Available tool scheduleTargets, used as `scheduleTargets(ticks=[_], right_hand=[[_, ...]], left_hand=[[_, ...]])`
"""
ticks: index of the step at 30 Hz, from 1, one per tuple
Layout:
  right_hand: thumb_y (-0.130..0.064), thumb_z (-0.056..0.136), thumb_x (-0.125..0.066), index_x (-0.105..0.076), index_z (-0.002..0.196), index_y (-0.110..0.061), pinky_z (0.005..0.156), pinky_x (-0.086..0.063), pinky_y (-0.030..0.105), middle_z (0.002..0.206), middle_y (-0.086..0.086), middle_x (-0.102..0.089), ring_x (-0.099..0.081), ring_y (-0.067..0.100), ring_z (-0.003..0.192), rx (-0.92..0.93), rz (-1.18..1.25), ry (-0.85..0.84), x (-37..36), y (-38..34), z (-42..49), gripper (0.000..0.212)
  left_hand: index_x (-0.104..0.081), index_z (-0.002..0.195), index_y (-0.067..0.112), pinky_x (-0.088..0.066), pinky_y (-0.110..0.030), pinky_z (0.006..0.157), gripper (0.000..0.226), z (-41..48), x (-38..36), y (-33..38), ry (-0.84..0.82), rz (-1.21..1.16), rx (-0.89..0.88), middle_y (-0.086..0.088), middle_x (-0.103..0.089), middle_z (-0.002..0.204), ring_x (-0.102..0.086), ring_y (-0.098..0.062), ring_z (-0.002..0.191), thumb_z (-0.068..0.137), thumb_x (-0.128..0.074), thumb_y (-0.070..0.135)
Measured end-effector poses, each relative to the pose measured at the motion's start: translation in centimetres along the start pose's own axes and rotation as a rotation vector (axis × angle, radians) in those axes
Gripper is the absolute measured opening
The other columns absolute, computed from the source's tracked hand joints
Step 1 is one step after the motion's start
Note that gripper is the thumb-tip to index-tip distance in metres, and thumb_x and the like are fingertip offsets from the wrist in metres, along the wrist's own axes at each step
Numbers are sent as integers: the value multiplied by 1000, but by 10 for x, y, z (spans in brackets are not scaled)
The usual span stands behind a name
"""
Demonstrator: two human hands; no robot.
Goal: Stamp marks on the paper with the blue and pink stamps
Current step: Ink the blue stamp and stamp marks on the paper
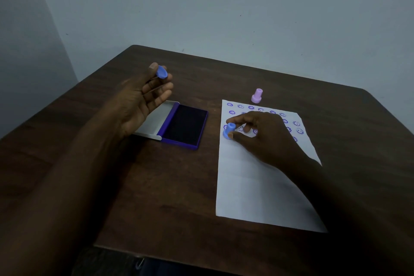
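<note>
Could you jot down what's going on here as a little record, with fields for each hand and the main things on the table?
left hand: raised, pinching a small blue cap
right hand: pressing the blue stamp on the paper
pink stamp: upright on the table, beyond the paper
ink pad: open, left of the paper
paper marks: rows of purple stamps along top

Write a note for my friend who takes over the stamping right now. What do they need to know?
Left hand: raised above the table, pinching a small blue cap.
Right hand: gripping the blue stamp at the paper's left edge.
Paper: top rows already stamped with purple marks; the lower part is blank.
Pink stamp: standing untouched on the table just beyond the paper.
Ink pad: open, left of the paper.
Left to do: fill the blank part, using both stamps.
</note>
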State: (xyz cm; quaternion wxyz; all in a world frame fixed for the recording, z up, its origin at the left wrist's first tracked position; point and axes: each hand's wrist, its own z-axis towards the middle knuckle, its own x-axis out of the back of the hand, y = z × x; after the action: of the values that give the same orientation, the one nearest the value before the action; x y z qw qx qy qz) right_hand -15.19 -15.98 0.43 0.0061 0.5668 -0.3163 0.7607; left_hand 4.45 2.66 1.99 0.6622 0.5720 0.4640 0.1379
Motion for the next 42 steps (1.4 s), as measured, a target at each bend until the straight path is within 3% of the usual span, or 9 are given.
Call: scheduleTargets(ticks=[4, 8, 11, 15, 22, 28, 42], right_hand=[[-30, 89, -71, -73, 114, -22, 68, -31, 4, 99, -11, -68, -55, 0, 75, 7, -6, -41, 2, -3, 3, 27], [-24, 86, -73, -75, 104, -21, 59, -28, 6, 87, -13, -66, -48, -3, 60, 31, -63, -95, 4, -7, 11, 18], [-24, 86, -73, -75, 106, -20, 58, -28, 7, 101, -5, -72, -46, -3, 59, 32, -94, -151, 7, -9, 18, 20], [-26, 87, -74, -75, 109, -20, 58, -28, 7, 96, -6, -68, -47, -3, 59, 27, -107, -180, 9, -10, 20, 23], [-25, 87, -74, -74, 113, -17, 61, -32, 8, 111, -1, -73, -53, 2, 69, 17, -133, -195, 9, -10, 22, 27], [-28, 86, -74, -74, 113, -17, 63, -34, 6, 110, 0, -74, -58, 6, 80, 6, -111, -203, 9, -9, 23, 29], [-29, 85, -76, -76, 109, -19, 63, -31, 5, 89, -9, -63, -52, -2, 68, 27, -112, -170, 8, -7, 23, 26]], left_hand=[[-69, 105, 17, -58, -16, 64, 24, 1, 0, -1, -2, 9, 1, 4, -80, 87, -76, -6, 79, 93, -61, 36], [-68, 107, 17, -58, -16, 65, 25, 2, 1, -1, -4, 15, -4, 4, -81, 88, -76, -6, 81, 93, -61, 36], [-68, 105, 18, -58, -17, 65, 23, 2, 1, 0, -1, 17, -9, 4, -80, 87, -76, -6, 80, 93, -60, 36], [-69, 106, 18, -58, -17, 65, 23, 2, 0, -2, -6, 26, -13, 4, -80, 87, -76, -6, 80, 94, -60, 35], [-68, 108, 17, -58, -17, 64, 24, 2, -1, -3, -12, 30, -7, 4, -80, 88, -76, -6, 80, 94, -60, 35], [-69, 107, 18, -58, -16, 64, 24, 4, 0, -3, -20, 40, -6, 4, -81, 89, -76, -5, 80, 94, -60, 36], [-70, 106, 19, -58, -17, 66, 22, 5, 2, -3, -29, 15, -10, 3, -81, 91, -76, -7, 82, 94, -61, 35]])
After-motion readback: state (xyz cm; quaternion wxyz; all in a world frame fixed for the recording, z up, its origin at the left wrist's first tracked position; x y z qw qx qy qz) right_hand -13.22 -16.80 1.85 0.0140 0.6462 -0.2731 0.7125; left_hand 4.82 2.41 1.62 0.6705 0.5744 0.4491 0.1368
